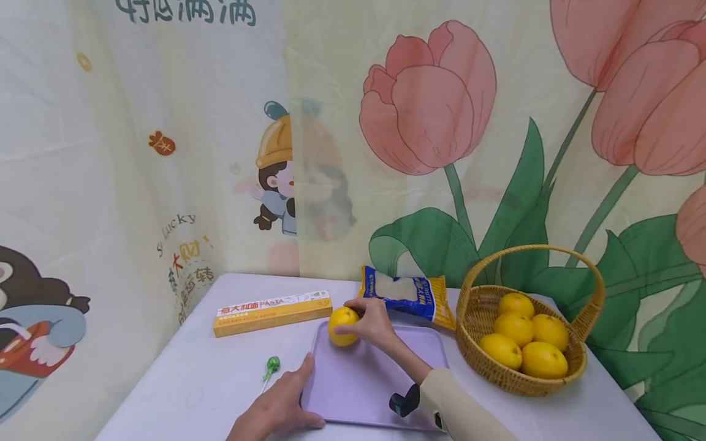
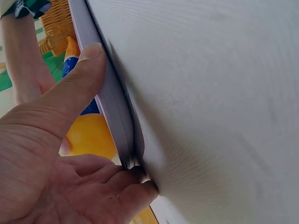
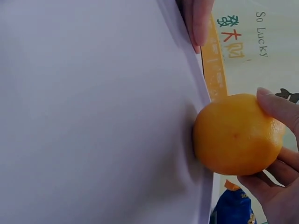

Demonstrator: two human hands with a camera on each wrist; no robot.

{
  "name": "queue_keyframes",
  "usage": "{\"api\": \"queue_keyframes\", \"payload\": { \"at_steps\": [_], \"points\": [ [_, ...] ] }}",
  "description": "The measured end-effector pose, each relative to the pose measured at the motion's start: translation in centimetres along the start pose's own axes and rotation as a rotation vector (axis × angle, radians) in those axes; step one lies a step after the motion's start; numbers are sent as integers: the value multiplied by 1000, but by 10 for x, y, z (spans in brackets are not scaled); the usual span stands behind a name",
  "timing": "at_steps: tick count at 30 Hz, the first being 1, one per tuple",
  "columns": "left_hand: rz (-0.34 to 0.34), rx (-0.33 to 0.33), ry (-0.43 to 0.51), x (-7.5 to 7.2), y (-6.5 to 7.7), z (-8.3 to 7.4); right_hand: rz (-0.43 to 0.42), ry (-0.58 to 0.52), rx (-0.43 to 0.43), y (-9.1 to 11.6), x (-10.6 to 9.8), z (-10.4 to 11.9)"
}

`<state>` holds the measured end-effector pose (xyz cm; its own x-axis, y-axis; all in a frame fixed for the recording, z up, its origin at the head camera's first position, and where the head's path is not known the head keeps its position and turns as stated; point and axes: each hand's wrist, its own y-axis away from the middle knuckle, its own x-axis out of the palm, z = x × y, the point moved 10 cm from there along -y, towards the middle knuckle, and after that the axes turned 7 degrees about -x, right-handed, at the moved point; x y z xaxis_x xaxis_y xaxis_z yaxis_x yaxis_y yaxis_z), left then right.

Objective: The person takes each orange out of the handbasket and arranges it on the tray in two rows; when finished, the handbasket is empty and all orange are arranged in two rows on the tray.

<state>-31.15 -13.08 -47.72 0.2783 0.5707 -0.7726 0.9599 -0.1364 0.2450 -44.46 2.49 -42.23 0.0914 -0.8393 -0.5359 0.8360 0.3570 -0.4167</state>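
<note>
My right hand [image 1: 372, 323] grips an orange [image 1: 343, 326] between thumb and fingers at the far left corner of a lilac tray [image 1: 375, 380]. The right wrist view shows the orange [image 3: 238, 135] close over the tray's rim [image 3: 198, 79], with the thumb on one side and the fingers on the other. At the tray's near left corner is my left hand [image 1: 278, 401], thumb along the front edge and fingers along the left side. In the left wrist view its thumb [image 2: 77, 86] lies against the tray's outer wall [image 2: 114, 112], and the fingertips touch the corner.
A wicker basket [image 1: 469, 355] with several oranges stands right of the tray. Behind the tray lies a blue and yellow pasta bag [image 1: 408, 295]. A pasta box [image 1: 273, 313] lies at the back left, and a green lollipop [image 1: 273, 365] is left of the tray.
</note>
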Motion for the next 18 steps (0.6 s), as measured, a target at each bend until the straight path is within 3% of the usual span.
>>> {"api": "queue_keyframes", "payload": {
  "at_steps": [18],
  "points": [
    [23,16,1,0,-1,-3,30,-73,72,-1,3,-12]
  ]
}}
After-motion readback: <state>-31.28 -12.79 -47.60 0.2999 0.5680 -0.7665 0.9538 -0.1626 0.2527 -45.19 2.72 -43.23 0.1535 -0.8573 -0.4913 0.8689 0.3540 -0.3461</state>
